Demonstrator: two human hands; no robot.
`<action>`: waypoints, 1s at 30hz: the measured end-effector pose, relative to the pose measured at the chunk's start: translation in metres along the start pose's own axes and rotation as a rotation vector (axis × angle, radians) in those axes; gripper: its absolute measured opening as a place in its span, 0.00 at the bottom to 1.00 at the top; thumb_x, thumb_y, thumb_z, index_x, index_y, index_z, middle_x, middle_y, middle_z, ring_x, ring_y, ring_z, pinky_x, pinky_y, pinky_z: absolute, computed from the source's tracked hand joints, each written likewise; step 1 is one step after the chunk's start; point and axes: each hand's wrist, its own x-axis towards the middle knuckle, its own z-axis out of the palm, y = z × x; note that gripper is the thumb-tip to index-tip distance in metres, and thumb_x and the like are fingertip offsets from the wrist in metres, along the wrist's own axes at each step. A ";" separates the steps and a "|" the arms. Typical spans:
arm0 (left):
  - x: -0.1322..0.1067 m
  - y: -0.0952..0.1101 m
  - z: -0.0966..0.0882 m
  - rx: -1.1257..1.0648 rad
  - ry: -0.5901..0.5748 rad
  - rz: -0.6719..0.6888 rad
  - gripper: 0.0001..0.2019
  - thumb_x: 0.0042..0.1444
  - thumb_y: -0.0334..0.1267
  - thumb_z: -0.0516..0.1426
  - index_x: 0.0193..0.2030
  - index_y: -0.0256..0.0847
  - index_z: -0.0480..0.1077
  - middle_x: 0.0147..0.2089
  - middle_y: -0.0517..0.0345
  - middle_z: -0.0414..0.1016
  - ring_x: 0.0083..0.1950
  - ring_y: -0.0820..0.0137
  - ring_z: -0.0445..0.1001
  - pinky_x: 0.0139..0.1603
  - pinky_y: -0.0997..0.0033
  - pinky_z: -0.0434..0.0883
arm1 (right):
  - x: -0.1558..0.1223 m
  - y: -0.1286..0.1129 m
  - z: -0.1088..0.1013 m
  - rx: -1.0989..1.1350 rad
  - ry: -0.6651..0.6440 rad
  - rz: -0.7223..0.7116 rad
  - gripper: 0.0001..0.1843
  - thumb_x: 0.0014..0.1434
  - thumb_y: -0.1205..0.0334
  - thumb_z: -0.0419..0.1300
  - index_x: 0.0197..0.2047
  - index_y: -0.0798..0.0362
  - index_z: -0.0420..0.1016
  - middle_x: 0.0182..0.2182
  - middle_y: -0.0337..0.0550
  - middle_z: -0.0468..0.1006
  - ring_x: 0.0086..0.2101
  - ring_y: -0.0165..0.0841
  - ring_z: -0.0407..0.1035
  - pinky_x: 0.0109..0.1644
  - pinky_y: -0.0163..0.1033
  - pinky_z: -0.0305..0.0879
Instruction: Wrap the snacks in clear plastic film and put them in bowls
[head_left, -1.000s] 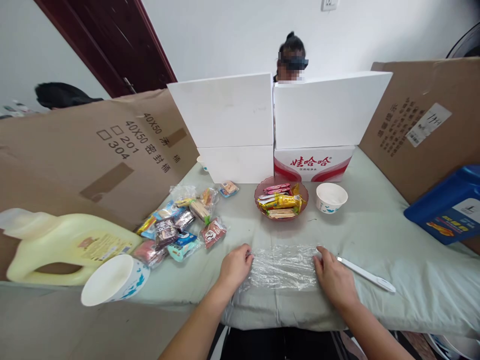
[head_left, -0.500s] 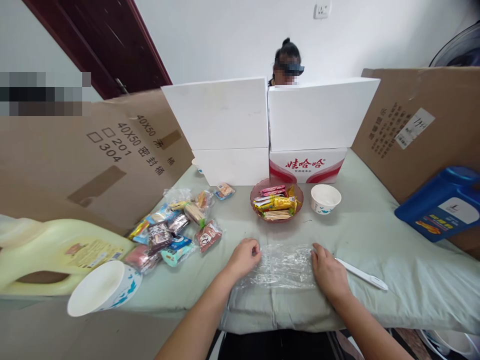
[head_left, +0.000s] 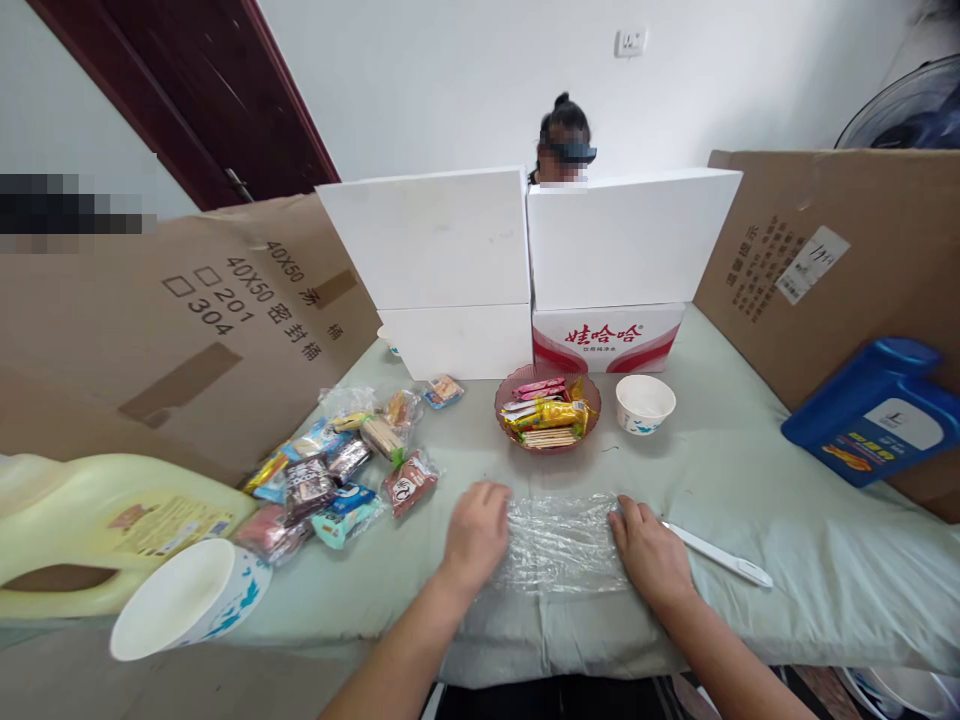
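A crinkled sheet of clear plastic wrap [head_left: 561, 540] lies flat on the pale green cloth near the front edge of the table. My left hand [head_left: 475, 535] rests on its left edge with the fingers stretched out flat. My right hand [head_left: 649, 560] lies on its right edge, fingers flat and together. Just right of my right hand lies a white knife-like tool [head_left: 720, 556]. Behind the wrap stands a reddish glass bowl [head_left: 547, 412] filled with wrapped snacks.
A pile of snack packets [head_left: 337, 470] lies left of the wrap. A white paper bowl [head_left: 643, 403] stands by the glass bowl; another [head_left: 180, 600] lies on its side beside a yellow jug [head_left: 105, 520]. Cardboard walls, white boxes [head_left: 525, 260], a blue container [head_left: 874, 410]. A person sits behind the boxes.
My left hand has opened from a curled grip and now lies flat on the wrap's left edge. The right hand has hardly moved. The view has tilted slightly.
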 end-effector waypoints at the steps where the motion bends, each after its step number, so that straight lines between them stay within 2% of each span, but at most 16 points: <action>1: -0.005 0.012 0.008 0.025 -0.069 0.146 0.11 0.58 0.27 0.49 0.39 0.40 0.72 0.39 0.50 0.74 0.45 0.60 0.71 0.48 0.59 0.68 | 0.000 -0.002 -0.002 -0.004 -0.010 0.002 0.20 0.69 0.53 0.44 0.56 0.55 0.65 0.40 0.50 0.77 0.34 0.37 0.75 0.33 0.38 0.64; 3: -0.013 0.031 0.025 0.017 -0.188 0.366 0.11 0.61 0.30 0.50 0.43 0.42 0.73 0.44 0.51 0.76 0.50 0.60 0.72 0.53 0.57 0.67 | 0.000 -0.005 -0.006 -0.007 -0.030 0.010 0.24 0.67 0.47 0.47 0.56 0.56 0.65 0.40 0.51 0.77 0.34 0.40 0.76 0.34 0.39 0.64; 5: -0.018 0.040 0.041 0.011 -0.250 0.467 0.14 0.61 0.35 0.53 0.53 0.43 0.70 0.57 0.51 0.72 0.61 0.57 0.65 0.62 0.52 0.62 | 0.002 -0.006 -0.009 -0.001 -0.060 0.021 0.25 0.65 0.45 0.49 0.55 0.56 0.65 0.39 0.52 0.77 0.34 0.40 0.76 0.33 0.39 0.64; 7: -0.019 0.039 0.051 0.031 -0.292 0.476 0.23 0.61 0.41 0.55 0.63 0.45 0.61 0.68 0.52 0.59 0.70 0.54 0.53 0.68 0.46 0.52 | 0.007 -0.003 -0.010 0.004 -0.088 0.039 0.20 0.66 0.49 0.49 0.53 0.54 0.66 0.38 0.51 0.78 0.33 0.38 0.76 0.32 0.37 0.64; 9: -0.019 0.034 0.055 0.058 -0.340 0.454 0.30 0.60 0.44 0.56 0.68 0.48 0.54 0.72 0.53 0.51 0.73 0.54 0.45 0.70 0.43 0.45 | 0.012 0.004 -0.010 0.003 -0.096 0.065 0.15 0.68 0.55 0.47 0.51 0.52 0.67 0.36 0.48 0.79 0.31 0.36 0.76 0.32 0.36 0.63; 12: -0.017 0.028 0.053 0.077 -0.386 0.432 0.32 0.59 0.45 0.56 0.69 0.50 0.52 0.73 0.55 0.46 0.74 0.53 0.41 0.70 0.41 0.41 | 0.019 0.018 -0.013 -0.008 -0.068 0.125 0.15 0.68 0.61 0.45 0.51 0.53 0.67 0.35 0.48 0.80 0.30 0.36 0.76 0.33 0.37 0.64; 14: -0.017 0.029 0.051 0.079 -0.400 0.430 0.32 0.59 0.44 0.57 0.69 0.50 0.52 0.73 0.55 0.46 0.74 0.53 0.41 0.70 0.41 0.41 | 0.020 0.022 -0.018 -0.012 -0.034 0.151 0.17 0.67 0.61 0.44 0.53 0.55 0.67 0.38 0.52 0.79 0.35 0.38 0.76 0.38 0.40 0.66; 16: -0.018 0.031 0.052 0.075 -0.390 0.435 0.32 0.60 0.45 0.56 0.69 0.50 0.52 0.73 0.55 0.46 0.74 0.53 0.41 0.70 0.41 0.42 | 0.017 0.016 -0.023 0.018 0.022 0.057 0.18 0.68 0.60 0.43 0.53 0.56 0.68 0.43 0.54 0.78 0.42 0.39 0.74 0.46 0.43 0.65; 18: -0.018 0.033 0.054 0.065 -0.374 0.448 0.31 0.62 0.46 0.55 0.70 0.51 0.51 0.73 0.55 0.46 0.74 0.54 0.40 0.70 0.42 0.41 | 0.011 0.004 -0.024 0.078 0.067 -0.167 0.20 0.68 0.58 0.43 0.54 0.54 0.70 0.49 0.52 0.76 0.51 0.40 0.69 0.56 0.45 0.60; 20: -0.018 0.032 0.056 0.058 -0.365 0.449 0.31 0.62 0.48 0.54 0.70 0.51 0.49 0.73 0.55 0.46 0.74 0.55 0.40 0.71 0.43 0.41 | 0.004 -0.008 -0.017 0.120 0.065 -0.384 0.22 0.67 0.54 0.46 0.58 0.52 0.68 0.56 0.50 0.72 0.58 0.43 0.61 0.62 0.50 0.53; 22: -0.018 0.022 0.053 0.071 -0.362 0.419 0.33 0.62 0.50 0.54 0.71 0.51 0.48 0.73 0.55 0.47 0.74 0.55 0.41 0.71 0.44 0.41 | 0.000 -0.016 -0.006 0.114 0.016 -0.462 0.29 0.65 0.48 0.49 0.65 0.50 0.61 0.63 0.48 0.63 0.64 0.47 0.52 0.65 0.56 0.46; 24: -0.017 0.003 0.044 0.113 -0.349 0.344 0.34 0.60 0.53 0.55 0.70 0.53 0.49 0.73 0.54 0.46 0.74 0.53 0.41 0.70 0.41 0.40 | -0.002 -0.017 0.006 0.090 -0.038 -0.438 0.35 0.63 0.42 0.49 0.69 0.51 0.54 0.67 0.47 0.56 0.66 0.49 0.44 0.66 0.59 0.42; 28: -0.021 -0.045 0.016 0.235 -0.268 0.125 0.31 0.61 0.50 0.55 0.69 0.50 0.54 0.73 0.49 0.47 0.73 0.49 0.42 0.67 0.36 0.42 | -0.002 -0.012 0.017 0.074 -0.100 -0.378 0.37 0.64 0.41 0.45 0.70 0.50 0.50 0.69 0.46 0.50 0.68 0.48 0.38 0.67 0.61 0.36; 30: -0.027 -0.055 0.005 0.272 -0.171 0.029 0.28 0.60 0.46 0.55 0.67 0.44 0.58 0.71 0.45 0.51 0.72 0.47 0.45 0.66 0.37 0.46 | -0.001 -0.015 0.014 0.075 -0.129 -0.364 0.37 0.64 0.42 0.47 0.70 0.50 0.50 0.69 0.46 0.49 0.68 0.48 0.38 0.67 0.62 0.36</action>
